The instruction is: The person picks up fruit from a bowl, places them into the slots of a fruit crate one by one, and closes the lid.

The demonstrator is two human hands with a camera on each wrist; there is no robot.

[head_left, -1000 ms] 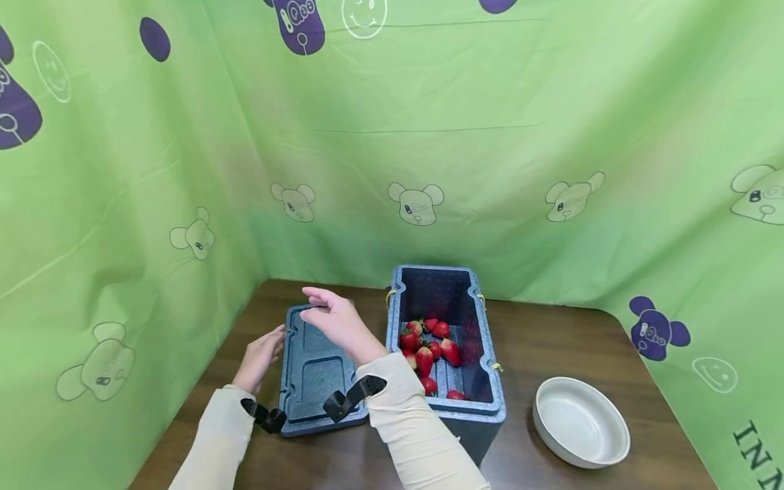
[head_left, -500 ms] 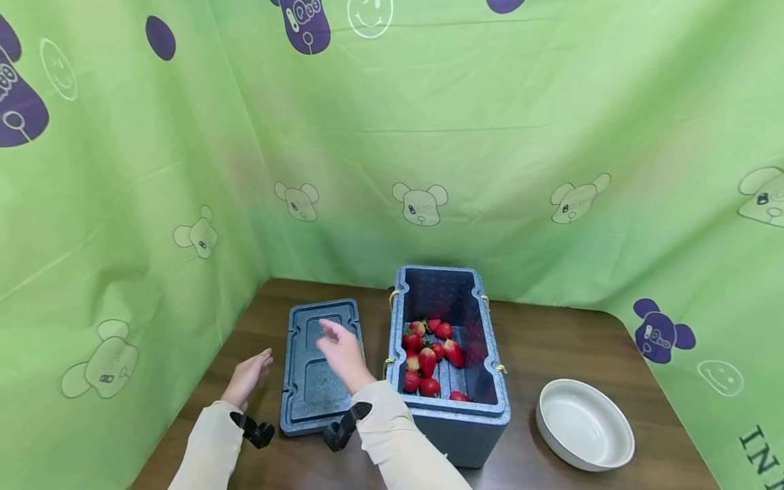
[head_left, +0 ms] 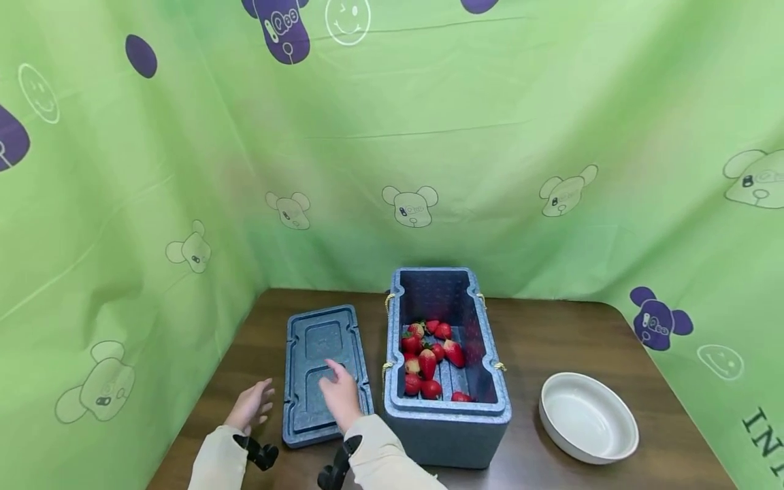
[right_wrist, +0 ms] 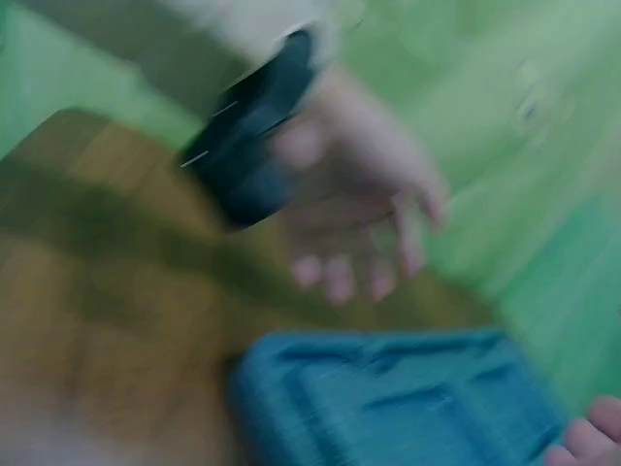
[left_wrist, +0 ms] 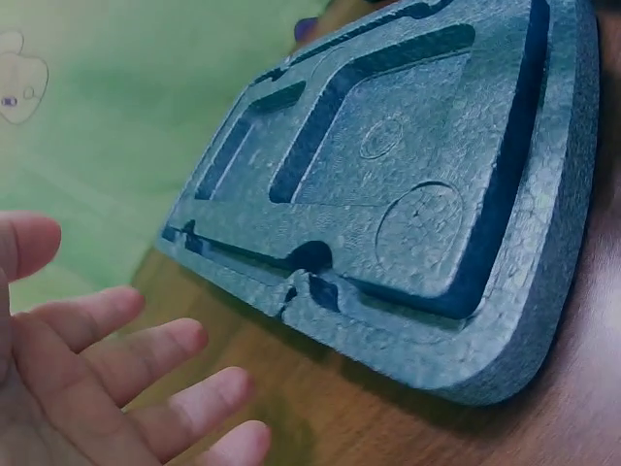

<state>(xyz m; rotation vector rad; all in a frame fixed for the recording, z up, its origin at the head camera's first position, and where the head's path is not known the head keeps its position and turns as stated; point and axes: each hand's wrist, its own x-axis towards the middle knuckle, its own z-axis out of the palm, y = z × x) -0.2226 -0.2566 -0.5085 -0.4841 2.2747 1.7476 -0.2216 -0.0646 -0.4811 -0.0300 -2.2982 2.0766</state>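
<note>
My left hand [head_left: 250, 405] hovers just left of a blue-grey foam lid [head_left: 312, 408], its fingers spread and holding nothing. In the left wrist view those fingers [left_wrist: 160, 349] are apart from the lid's edge. Above the right part of the lid is my right hand [head_left: 341, 396], with nothing seen in it; the right wrist view is blurred and shows only its fingertips [right_wrist: 590, 437]. The lid lies flat on the table, recessed side up. To its right stands a matching foam box [head_left: 447, 435] without a cover, with several red strawberries [head_left: 427, 364] inside.
A white round bowl [head_left: 588, 418] stands on the wooden table [head_left: 539, 340], right of the box. Yellow rope loops [head_left: 387, 367] hang at the box's sides. A green printed curtain [head_left: 478, 163] encloses the back and sides. Each wrist wears a black camera strap [head_left: 257, 452].
My left hand has left the lid's left edge and drawn back towards me. The right hand has come down the lid towards me too. The lid lies where it was.
</note>
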